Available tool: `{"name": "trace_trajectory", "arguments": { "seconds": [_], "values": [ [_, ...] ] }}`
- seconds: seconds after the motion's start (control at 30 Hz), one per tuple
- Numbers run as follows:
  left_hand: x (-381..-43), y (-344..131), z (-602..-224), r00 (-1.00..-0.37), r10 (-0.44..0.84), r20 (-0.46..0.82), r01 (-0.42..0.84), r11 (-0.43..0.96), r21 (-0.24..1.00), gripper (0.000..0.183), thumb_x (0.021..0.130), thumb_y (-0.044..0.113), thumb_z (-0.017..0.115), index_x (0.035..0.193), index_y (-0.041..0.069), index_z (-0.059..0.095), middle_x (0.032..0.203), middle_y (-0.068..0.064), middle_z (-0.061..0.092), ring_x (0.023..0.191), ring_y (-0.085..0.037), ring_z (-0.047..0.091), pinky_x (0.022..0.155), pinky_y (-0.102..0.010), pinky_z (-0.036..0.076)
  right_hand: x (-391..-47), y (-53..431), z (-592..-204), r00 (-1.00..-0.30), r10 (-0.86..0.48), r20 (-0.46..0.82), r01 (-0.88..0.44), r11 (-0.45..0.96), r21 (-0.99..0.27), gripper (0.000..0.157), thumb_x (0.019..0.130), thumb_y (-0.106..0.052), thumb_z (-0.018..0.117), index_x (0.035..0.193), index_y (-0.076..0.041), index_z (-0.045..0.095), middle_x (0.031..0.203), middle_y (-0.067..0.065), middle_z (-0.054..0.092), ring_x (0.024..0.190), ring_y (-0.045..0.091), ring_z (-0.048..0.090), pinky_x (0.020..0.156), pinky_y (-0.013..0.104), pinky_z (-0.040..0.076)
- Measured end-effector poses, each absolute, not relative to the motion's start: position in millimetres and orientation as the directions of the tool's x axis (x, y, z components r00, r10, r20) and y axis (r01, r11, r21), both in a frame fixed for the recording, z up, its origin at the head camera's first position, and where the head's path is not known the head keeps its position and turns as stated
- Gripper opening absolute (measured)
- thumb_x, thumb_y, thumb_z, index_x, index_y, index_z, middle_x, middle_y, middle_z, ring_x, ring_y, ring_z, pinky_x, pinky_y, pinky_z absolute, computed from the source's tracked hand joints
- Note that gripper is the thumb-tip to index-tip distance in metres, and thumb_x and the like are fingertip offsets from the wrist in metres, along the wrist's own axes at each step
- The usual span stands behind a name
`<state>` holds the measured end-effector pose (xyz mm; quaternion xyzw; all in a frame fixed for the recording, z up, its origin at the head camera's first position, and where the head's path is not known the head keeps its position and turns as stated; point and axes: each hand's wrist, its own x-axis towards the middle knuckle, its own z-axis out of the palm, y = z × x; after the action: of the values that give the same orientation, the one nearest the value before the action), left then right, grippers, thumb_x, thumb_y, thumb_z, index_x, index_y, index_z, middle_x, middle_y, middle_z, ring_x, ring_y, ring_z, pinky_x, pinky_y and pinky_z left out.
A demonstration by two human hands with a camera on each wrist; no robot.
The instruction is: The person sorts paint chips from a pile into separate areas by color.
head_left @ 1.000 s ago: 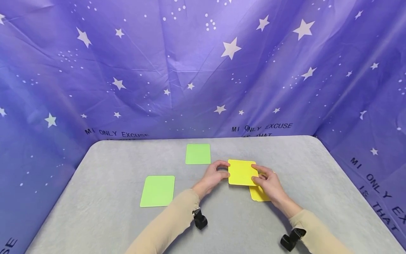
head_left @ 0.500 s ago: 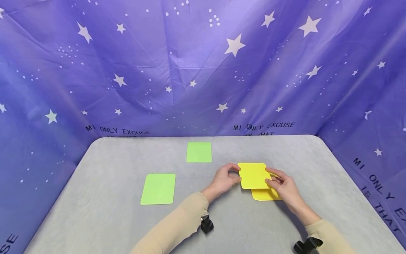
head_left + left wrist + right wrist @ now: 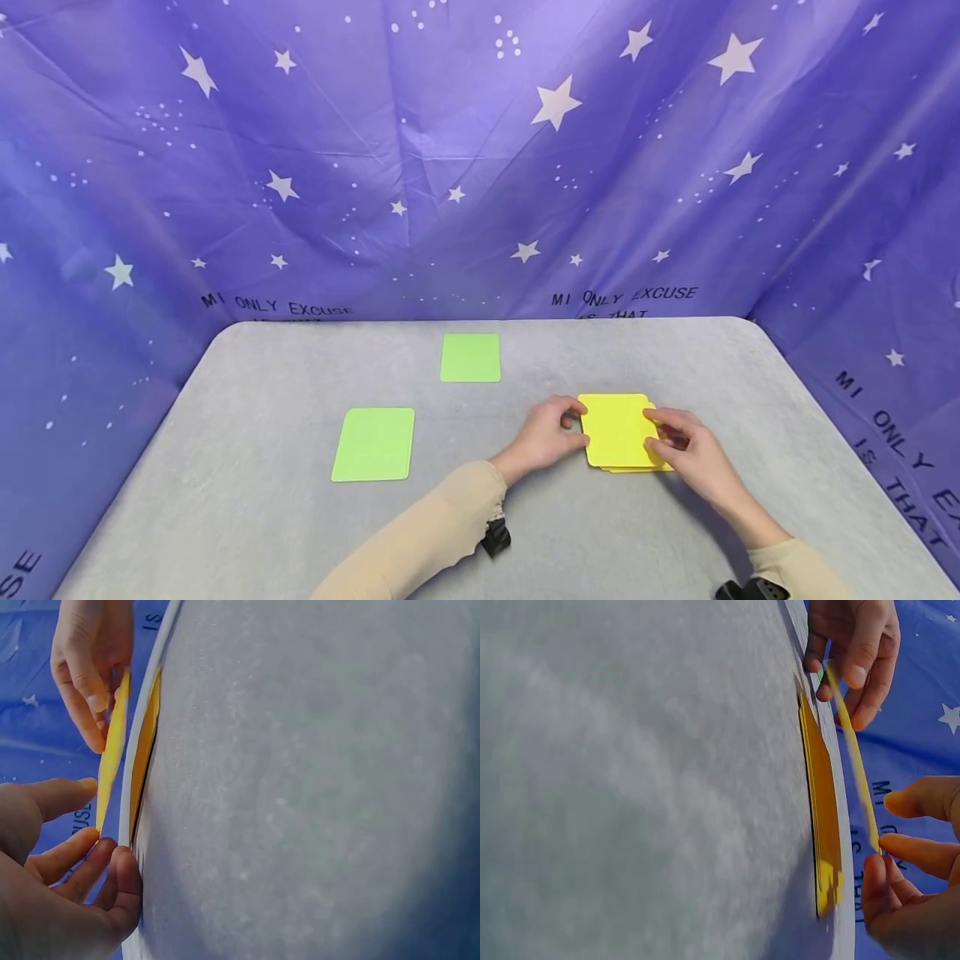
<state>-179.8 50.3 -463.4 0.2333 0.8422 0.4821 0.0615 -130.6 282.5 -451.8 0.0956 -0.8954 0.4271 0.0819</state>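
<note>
A square yellow card [image 3: 617,432] is held level by its two sides, between both hands. My left hand [image 3: 546,433] pinches its left edge with thumb and fingers, and my right hand [image 3: 696,457] pinches the right edge. Under it lies a short stack of yellow cards [image 3: 822,825] on the grey table; in both wrist views a gap shows between the held card and this stack. From the head view only the stack's front and right rims peek out.
A green square card [image 3: 470,358] lies near the table's far edge. Left of the hands is another green square [image 3: 373,445], with a second edge showing beneath it. A purple starry curtain [image 3: 420,167] hangs behind and beside the grey table [image 3: 247,392].
Both hands have moved right and toward the near side with the yellow card, lowering it. It now covers most of the yellow stack. The green cards stay put on the table.
</note>
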Motion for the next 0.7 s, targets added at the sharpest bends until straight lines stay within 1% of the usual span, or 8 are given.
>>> {"name": "trace_trajectory", "arguments": {
  "seconds": [0.1,0.2,0.3,0.37,0.47,0.7],
  "values": [
    [-179,53,-462,-0.861,0.498,0.105,0.376,0.483,0.79,0.035,0.08,0.009,0.078,0.111,0.001,0.064,0.102,-0.005,0.063,0.086,-0.011,0.058,0.075,-0.015,0.045,-130,287,-450,-0.972,-0.108,0.207,-0.223,0.692,-0.687,0.037,0.081,-0.001,0.074,0.116,0.006,0.065,0.114,0.02,0.058,0.095,0.021,0.055,0.074,0.017,0.046],
    [-179,56,-461,-0.837,0.541,0.087,0.424,0.54,0.727,0.038,0.081,0.016,0.078,0.113,0.003,0.065,0.103,-0.004,0.063,0.092,-0.011,0.057,0.08,-0.016,0.043,-130,290,-450,-0.973,-0.132,0.187,-0.221,0.752,-0.621,0.039,0.079,-0.003,0.076,0.116,0.006,0.065,0.116,0.022,0.058,0.101,0.032,0.054,0.076,0.027,0.047],
    [-178,59,-461,-0.805,0.586,0.092,0.496,0.58,0.646,0.041,0.082,0.021,0.077,0.116,0.003,0.066,0.109,-0.006,0.064,0.102,-0.014,0.057,0.089,-0.02,0.041,-130,294,-453,-0.966,-0.176,0.19,-0.255,0.784,-0.566,0.041,0.077,-0.003,0.078,0.114,0.006,0.066,0.114,0.024,0.06,0.102,0.038,0.052,0.075,0.039,0.046],
    [-178,60,-460,-0.792,0.604,0.09,0.524,0.597,0.608,0.042,0.084,0.023,0.075,0.119,0.002,0.065,0.114,-0.008,0.064,0.109,-0.017,0.055,0.094,-0.022,0.04,-130,296,-456,-0.964,-0.2,0.175,-0.264,0.791,-0.552,0.042,0.077,-0.003,0.078,0.115,0.006,0.065,0.113,0.024,0.059,0.102,0.04,0.052,0.073,0.043,0.045],
    [-177,60,-460,-0.785,0.615,0.073,0.533,0.612,0.584,0.042,0.086,0.023,0.071,0.122,0.002,0.065,0.12,-0.011,0.06,0.114,-0.019,0.052,0.096,-0.023,0.038,-131,298,-459,-0.969,-0.204,0.136,-0.245,0.796,-0.554,0.043,0.078,-0.005,0.078,0.118,0.006,0.064,0.114,0.023,0.057,0.102,0.039,0.051,0.073,0.043,0.045],
    [-177,58,-458,-0.777,0.629,0.027,0.525,0.623,0.58,0.041,0.088,0.023,0.07,0.123,0.003,0.065,0.123,-0.01,0.055,0.115,-0.019,0.048,0.095,-0.023,0.037,-131,301,-461,-0.976,-0.199,0.091,-0.214,0.794,-0.568,0.046,0.079,-0.007,0.078,0.121,0.005,0.062,0.114,0.021,0.054,0.099,0.033,0.051,0.07,0.036,0.045]
  ]
}}
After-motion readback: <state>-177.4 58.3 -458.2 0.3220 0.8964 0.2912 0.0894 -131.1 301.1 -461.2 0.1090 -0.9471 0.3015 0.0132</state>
